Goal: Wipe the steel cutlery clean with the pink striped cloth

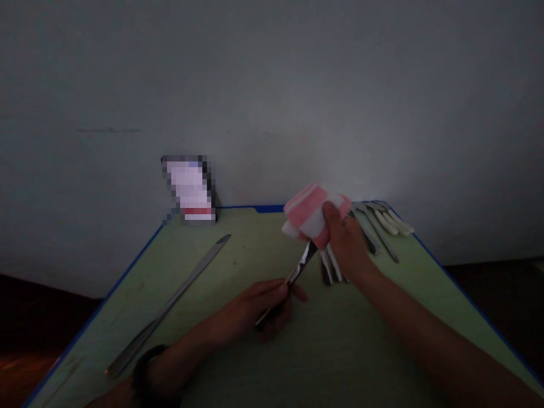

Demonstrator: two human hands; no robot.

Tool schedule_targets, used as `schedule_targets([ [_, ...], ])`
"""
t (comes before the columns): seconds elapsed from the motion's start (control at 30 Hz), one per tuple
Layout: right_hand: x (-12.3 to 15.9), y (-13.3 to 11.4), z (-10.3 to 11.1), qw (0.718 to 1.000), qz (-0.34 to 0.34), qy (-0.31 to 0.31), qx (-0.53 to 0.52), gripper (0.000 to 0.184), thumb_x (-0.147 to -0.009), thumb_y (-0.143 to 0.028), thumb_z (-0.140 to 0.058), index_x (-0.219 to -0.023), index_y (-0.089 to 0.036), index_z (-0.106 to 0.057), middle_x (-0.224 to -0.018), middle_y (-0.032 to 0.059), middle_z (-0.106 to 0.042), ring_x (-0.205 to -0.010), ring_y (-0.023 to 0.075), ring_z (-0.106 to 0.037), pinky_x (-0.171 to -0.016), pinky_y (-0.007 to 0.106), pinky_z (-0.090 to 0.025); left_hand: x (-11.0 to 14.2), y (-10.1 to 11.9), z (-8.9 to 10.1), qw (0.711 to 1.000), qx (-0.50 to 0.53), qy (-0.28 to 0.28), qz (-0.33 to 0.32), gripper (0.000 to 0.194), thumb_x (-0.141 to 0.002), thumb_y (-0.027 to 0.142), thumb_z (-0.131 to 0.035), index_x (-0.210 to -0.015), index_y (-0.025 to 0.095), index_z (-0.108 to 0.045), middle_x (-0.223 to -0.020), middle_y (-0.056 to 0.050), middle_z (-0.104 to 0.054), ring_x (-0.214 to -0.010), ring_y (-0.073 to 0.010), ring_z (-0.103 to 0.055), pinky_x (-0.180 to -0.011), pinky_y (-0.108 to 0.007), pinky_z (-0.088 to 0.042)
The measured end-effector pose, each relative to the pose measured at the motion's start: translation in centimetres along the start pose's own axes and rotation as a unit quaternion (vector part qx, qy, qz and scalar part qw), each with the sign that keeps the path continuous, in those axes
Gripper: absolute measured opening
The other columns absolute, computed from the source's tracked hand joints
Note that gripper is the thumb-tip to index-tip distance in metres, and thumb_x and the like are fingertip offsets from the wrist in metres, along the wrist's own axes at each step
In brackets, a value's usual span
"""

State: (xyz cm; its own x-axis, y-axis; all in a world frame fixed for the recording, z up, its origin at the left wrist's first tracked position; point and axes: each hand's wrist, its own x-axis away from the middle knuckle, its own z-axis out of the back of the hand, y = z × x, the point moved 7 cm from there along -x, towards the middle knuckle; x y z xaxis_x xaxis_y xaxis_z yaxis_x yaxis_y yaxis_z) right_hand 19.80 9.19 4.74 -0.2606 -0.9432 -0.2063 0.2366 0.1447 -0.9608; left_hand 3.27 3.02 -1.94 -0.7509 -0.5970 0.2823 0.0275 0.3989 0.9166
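Observation:
My left hand, low over the middle of the table, is closed around the lower part of a shiny metal table knife that slants up to the right. The knife's upper end disappears under a folded pink-and-white striped cloth. My right hand pinches this cloth, thumb on top, and presses it at the knife's upper end. Another long metal knife lies slantwise on the table to the left. Below my right hand, several metal cutlery handles stick out, their other ends hidden.
More cutlery, some with white handles, lies at the back right of the pale green table. A phone with a blurred screen leans against the grey wall at the back left. Blue edging runs round the table.

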Motion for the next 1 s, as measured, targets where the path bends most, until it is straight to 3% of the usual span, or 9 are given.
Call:
schedule_targets([
  [0.13,-1.7,-0.5,3.2,0.996,0.009,0.08,-0.036,0.053,-0.078,-0.064,-0.043,-0.05,-0.019,-0.044,-0.044,-0.0031,-0.042,-0.042,0.0082,-0.034,-0.043,0.024,-0.027,0.7,1.2,-1.4,0.991,-0.119,-0.064,-0.024,0.03,-0.091,0.034,-0.046,-0.11,0.014,-0.057,-0.075,-0.005,-0.065,-0.066,-0.0117,-0.053,-0.062,-0.021,-0.039],
  [0.23,-2.1,-0.4,4.0,0.995,0.013,0.086,-0.054,0.052,-0.079,-0.062,-0.043,-0.05,-0.018,-0.043,-0.045,-0.0037,-0.041,-0.042,0.0075,-0.033,-0.043,0.023,-0.027,0.8,0.8,-1.8,0.984,-0.155,-0.086,-0.029,0.031,-0.092,0.036,-0.041,-0.108,0.014,-0.057,-0.08,-0.008,-0.07,-0.066,-0.0132,-0.057,-0.061,-0.022,-0.041],
  [0.37,-0.8,0.0,2.4,0.997,0.021,0.061,-0.032,0.052,-0.083,-0.059,-0.038,-0.052,-0.017,-0.045,-0.046,-0.0031,-0.043,-0.044,0.0076,-0.036,-0.043,0.022,-0.028,0.3,0.6,-0.6,0.979,-0.191,-0.009,-0.067,0.032,-0.092,0.037,-0.04,-0.086,0.013,-0.059,-0.073,-0.007,-0.07,-0.059,-0.0131,-0.059,-0.055,-0.021,-0.043],
  [0.5,2.7,1.0,-1.2,1.0,-0.023,0.018,0.008,0.053,-0.084,-0.057,-0.036,-0.05,-0.018,-0.042,-0.043,-0.0037,-0.04,-0.041,0.0068,-0.035,-0.04,0.022,-0.024,0.3,1.6,0.6,0.946,-0.288,0.085,-0.121,0.036,-0.092,0.038,-0.039,-0.072,0.014,-0.058,-0.055,-0.002,-0.065,-0.051,-0.0117,-0.057,-0.052,-0.02,-0.043],
  [0.63,7.1,1.9,-5.7,0.991,-0.088,-0.087,-0.059,0.048,-0.082,-0.056,-0.041,-0.054,-0.018,-0.045,-0.043,-0.0043,-0.04,-0.038,0.0067,-0.038,-0.036,0.02,-0.024,0.8,1.6,0.9,0.933,-0.305,0.119,-0.148,0.036,-0.091,0.036,-0.039,-0.066,0.016,-0.055,-0.052,0.0,-0.061,-0.049,-0.0116,-0.057,-0.051,-0.02,-0.043],
  [0.73,9.0,2.2,-7.6,0.975,-0.126,-0.121,-0.14,0.045,-0.081,-0.058,-0.042,-0.059,-0.018,-0.047,-0.041,-0.0052,-0.041,-0.033,0.0076,-0.039,-0.032,0.019,-0.025,1.1,1.4,0.9,0.932,-0.286,0.121,-0.185,0.034,-0.09,0.036,-0.042,-0.065,0.017,-0.055,-0.053,0.0,-0.059,-0.049,-0.0116,-0.055,-0.049,-0.019,-0.042],
  [0.87,8.6,2.3,-7.5,0.964,-0.155,-0.115,-0.18,0.047,-0.081,-0.06,-0.041,-0.056,-0.019,-0.043,-0.042,-0.0057,-0.038,-0.034,0.0071,-0.037,-0.033,0.019,-0.026,0.9,1.7,1.1,0.936,-0.273,0.134,-0.179,0.036,-0.091,0.036,-0.04,-0.065,0.016,-0.055,-0.053,0.0,-0.057,-0.048,-0.0102,-0.052,-0.048,-0.019,-0.04],
  [1.0,5.0,1.7,-4.5,0.984,-0.107,-0.036,-0.141,0.05,-0.081,-0.06,-0.041,-0.052,-0.019,-0.041,-0.043,-0.0045,-0.039,-0.04,0.0074,-0.036,-0.038,0.021,-0.025,0.9,2.1,0.4,0.932,-0.315,0.113,-0.138,0.042,-0.093,0.036,-0.036,-0.065,0.014,-0.058,-0.051,0.0,-0.057,-0.049,-0.0097,-0.052,-0.05,-0.018,-0.038],
])
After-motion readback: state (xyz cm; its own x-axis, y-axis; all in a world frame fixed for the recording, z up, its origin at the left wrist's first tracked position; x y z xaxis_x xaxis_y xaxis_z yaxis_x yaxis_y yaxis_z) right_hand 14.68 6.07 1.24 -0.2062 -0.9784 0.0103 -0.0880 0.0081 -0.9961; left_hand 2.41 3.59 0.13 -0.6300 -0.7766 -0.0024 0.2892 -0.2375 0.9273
